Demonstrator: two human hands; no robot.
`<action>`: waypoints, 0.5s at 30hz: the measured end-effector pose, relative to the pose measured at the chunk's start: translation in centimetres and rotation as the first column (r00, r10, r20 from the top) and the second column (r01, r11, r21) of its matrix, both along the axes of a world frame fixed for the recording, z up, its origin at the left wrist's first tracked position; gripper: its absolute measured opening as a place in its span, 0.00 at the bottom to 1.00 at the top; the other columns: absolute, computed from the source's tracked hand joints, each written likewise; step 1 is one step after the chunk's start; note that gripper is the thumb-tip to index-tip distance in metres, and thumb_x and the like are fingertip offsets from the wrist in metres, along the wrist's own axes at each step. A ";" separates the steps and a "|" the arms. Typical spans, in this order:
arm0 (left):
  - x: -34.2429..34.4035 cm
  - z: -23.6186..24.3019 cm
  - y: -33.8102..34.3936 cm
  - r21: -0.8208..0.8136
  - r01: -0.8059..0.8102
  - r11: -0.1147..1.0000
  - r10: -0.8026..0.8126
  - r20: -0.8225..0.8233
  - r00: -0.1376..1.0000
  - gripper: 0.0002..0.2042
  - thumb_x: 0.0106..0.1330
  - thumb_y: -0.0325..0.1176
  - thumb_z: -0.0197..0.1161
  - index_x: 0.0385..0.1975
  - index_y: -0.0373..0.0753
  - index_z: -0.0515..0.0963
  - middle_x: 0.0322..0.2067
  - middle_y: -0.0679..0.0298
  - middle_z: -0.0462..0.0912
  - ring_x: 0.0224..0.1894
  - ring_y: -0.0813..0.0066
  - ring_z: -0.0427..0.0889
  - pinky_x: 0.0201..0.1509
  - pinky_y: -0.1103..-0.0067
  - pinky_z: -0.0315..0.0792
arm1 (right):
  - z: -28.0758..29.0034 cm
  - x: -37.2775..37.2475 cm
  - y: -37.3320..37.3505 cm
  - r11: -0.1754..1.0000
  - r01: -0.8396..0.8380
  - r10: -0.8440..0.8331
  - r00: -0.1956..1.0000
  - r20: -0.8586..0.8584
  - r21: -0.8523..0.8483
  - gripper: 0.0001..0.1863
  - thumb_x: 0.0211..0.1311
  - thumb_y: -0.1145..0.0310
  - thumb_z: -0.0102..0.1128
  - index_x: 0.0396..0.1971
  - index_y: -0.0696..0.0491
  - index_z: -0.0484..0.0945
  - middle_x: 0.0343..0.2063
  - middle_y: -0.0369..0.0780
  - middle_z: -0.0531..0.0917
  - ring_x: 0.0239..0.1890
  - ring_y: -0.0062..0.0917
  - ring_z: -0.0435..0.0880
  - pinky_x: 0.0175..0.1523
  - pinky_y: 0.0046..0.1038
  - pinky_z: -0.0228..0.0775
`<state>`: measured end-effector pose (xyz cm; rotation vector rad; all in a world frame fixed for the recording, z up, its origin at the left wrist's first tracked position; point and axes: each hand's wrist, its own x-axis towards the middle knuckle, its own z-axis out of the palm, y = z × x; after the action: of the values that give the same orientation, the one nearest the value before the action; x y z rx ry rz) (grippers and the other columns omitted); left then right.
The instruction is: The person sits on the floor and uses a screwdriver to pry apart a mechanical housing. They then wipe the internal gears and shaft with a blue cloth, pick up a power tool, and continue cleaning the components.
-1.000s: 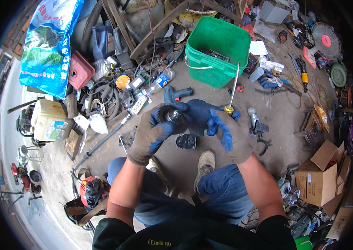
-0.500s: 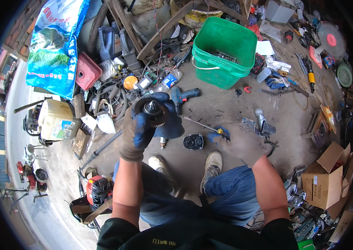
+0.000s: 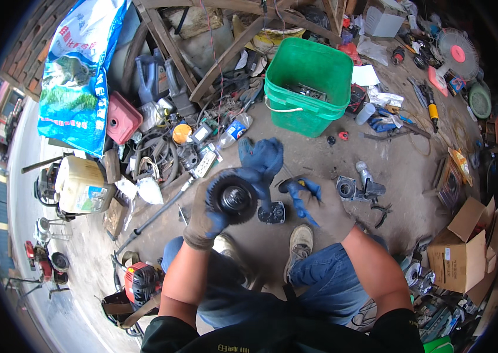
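Observation:
My left hand [image 3: 202, 217], in a grey glove with blue fingers, is closed on a dark toothed gear [image 3: 218, 197]. The gear's face is turned up, with a ridged metal centre; blue fingers stretch beyond its far side. To its right, my right hand [image 3: 322, 209], in a similar glove, is closed on a screwdriver [image 3: 285, 170] whose thin shaft shows only faintly; much of the tool is hidden or blurred. Below and between the hands a black housing part [image 3: 272, 213] lies on the floor. A grey metal housing [image 3: 346, 187] lies right of my right hand.
A green bucket [image 3: 308, 112] holding metal parts stands ahead. Cables, bottles and tools pile up at the left, near a yellowish jerrycan [image 3: 81, 185]. An open cardboard box [image 3: 452, 259] sits at the right. A long bar [image 3: 149, 220] lies left of my legs.
My left hand has moved right and down, turning the gear so its face points up. My right hand has shifted slightly left with the screwdriver, whose shaft now points more steeply away.

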<state>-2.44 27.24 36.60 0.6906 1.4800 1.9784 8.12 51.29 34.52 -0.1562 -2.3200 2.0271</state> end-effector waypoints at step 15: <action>-2.1 -0.3 -0.5 0.017 -0.197 0.980 0.197 -0.071 0.978 0.54 0.58 0.77 0.64 0.68 0.30 0.68 0.48 0.53 0.84 0.51 0.64 0.86 0.56 0.69 0.82 | 6.2 2.3 2.3 0.876 -0.050 0.167 0.964 -0.205 0.479 0.29 0.53 0.75 0.62 0.60 0.60 0.81 0.40 0.51 0.87 0.37 0.38 0.88 0.45 0.33 0.80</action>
<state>-4.51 26.78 36.32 0.6470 1.6380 2.1293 10.43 53.62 40.70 0.2371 -2.6143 1.3555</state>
